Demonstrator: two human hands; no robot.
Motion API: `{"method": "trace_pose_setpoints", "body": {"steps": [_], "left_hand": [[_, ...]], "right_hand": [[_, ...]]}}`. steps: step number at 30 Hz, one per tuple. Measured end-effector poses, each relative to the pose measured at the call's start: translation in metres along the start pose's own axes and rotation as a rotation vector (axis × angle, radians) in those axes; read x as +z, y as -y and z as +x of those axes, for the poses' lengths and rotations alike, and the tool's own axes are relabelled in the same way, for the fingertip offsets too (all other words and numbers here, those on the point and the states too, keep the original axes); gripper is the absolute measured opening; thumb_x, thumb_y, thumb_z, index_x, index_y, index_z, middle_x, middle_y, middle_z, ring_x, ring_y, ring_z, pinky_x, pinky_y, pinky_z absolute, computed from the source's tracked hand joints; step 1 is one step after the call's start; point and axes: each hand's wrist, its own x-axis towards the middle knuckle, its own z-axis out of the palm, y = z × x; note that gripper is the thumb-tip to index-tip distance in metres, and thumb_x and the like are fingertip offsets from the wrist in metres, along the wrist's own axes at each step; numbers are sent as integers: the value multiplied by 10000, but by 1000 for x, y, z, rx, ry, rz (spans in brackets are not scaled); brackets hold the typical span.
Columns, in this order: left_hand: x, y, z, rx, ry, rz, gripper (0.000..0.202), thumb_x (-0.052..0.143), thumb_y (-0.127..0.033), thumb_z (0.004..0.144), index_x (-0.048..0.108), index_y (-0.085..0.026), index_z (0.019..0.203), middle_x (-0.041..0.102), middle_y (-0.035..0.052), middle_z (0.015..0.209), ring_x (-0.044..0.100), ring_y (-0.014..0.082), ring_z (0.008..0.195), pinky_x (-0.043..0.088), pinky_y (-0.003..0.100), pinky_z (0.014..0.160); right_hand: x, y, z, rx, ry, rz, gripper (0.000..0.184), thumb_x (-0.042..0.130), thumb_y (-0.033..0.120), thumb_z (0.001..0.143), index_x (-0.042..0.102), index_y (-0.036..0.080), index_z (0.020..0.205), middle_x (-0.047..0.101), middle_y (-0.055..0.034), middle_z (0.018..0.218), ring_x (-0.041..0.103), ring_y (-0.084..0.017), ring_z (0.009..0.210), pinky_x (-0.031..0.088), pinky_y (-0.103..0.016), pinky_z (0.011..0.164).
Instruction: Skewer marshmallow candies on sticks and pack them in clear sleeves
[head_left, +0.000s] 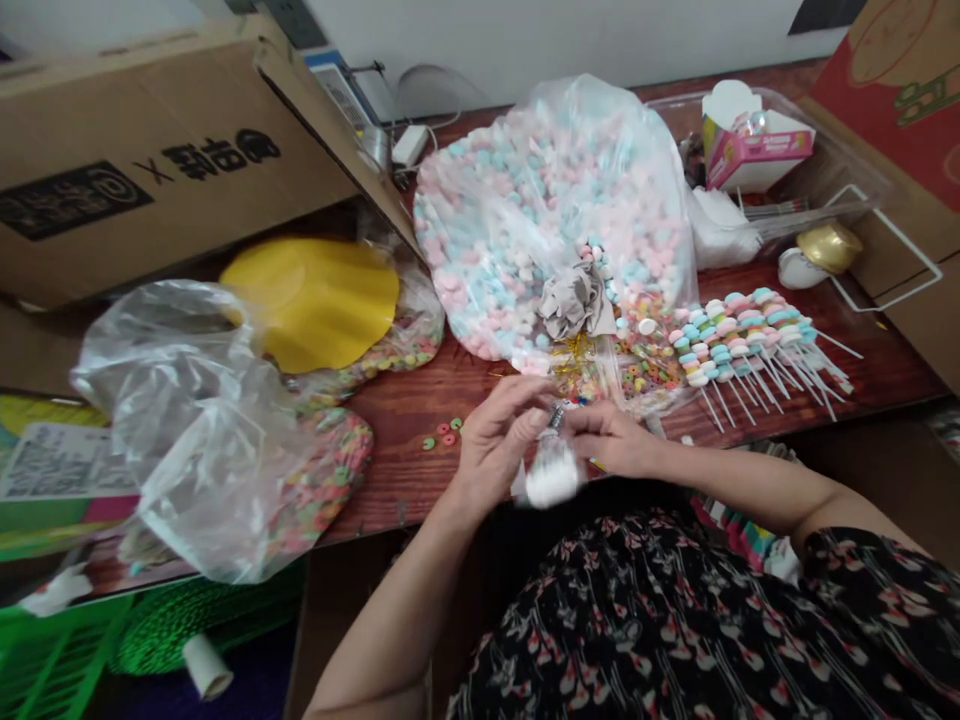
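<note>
Person's got the left hand [495, 445] and right hand [611, 440] close together, fingertips pinching the neck of what looks like a small white bottle [553, 468], though it's too blurry to swear to it. It sits right at the table [397, 490] edge, long axis tilted up and away from the body, both hands about equally close. Bit of open wood left of the hands by some loose cereal rings [442, 436], while candy skewers [750, 350] crowd the right.
</note>
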Motion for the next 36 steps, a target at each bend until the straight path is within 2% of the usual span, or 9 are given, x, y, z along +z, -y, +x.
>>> {"method": "trace_pose_setpoints", "body": {"steps": [2,5,11,15,18,20,26,30,36], "left_hand": [[-2,-2,-5,63,-67,-63,617,758,-309,741,549,-290,1321,518,67,1376,499,244,1234,431,338,1006],[-2,0,-23,-60,119,-72,628,717,-312,784,490,-270,1368,590,76,1298,556,232,1179,472,339,964],[-55,5,-97,-206,113,582,229,526,-265,875,677,-181,1025,707,53,910,647,191,841,513,296,819],[-123,10,-170,-636,497,875,319,513,-174,798,685,-233,1060,717,54,1001,661,226,963,501,321,870],[-141,17,-203,-958,504,1340,404,545,-128,707,678,-211,1080,697,108,1021,637,322,1028,513,440,826],[-124,19,-195,-813,501,1424,333,534,-149,758,673,-179,1060,691,130,1014,646,313,980,517,452,810],[-3,26,-67,327,506,1188,300,485,-154,861,609,-143,1134,627,139,1157,545,275,1101,450,417,941],[41,45,-10,505,704,1297,331,493,-149,869,573,-109,1188,601,157,1171,538,290,1050,465,410,796],[26,78,2,674,598,1338,264,494,-129,873,632,-137,1098,643,135,1072,564,261,914,445,383,721]], "right_hand": [[2,-1,3,-75,-147,-85,174,551,201,821,555,163,652,492,49,574,442,-77,551,360,-209,564],[15,-3,10,-198,-234,-123,129,558,194,834,610,168,718,594,14,681,530,-100,654,412,-229,655],[75,-24,21,74,108,-135,117,544,217,868,619,161,799,613,16,670,542,-102,618,417,-211,601],[80,-27,13,-149,394,-540,186,584,286,873,629,188,1024,680,-41,877,585,-149,760,425,-246,667],[58,-30,-4,-240,461,-673,188,525,283,919,630,183,1039,685,-63,914,592,-158,769,434,-260,677],[41,-36,-18,-245,405,-646,171,504,246,927,657,169,920,686,-57,843,595,-145,739,442,-257,695],[-6,-49,-58,-206,-180,-584,181,474,155,924,652,174,899,672,-27,779,607,-121,711,458,-237,690],[-50,-49,-88,-162,-572,-772,167,486,150,912,646,190,942,689,-34,846,634,-136,775,479,-255,735],[-105,-54,-127,7,-872,-1153,171,490,180,909,657,179,871,693,-52,830,638,-166,788,452,-267,729]]}}
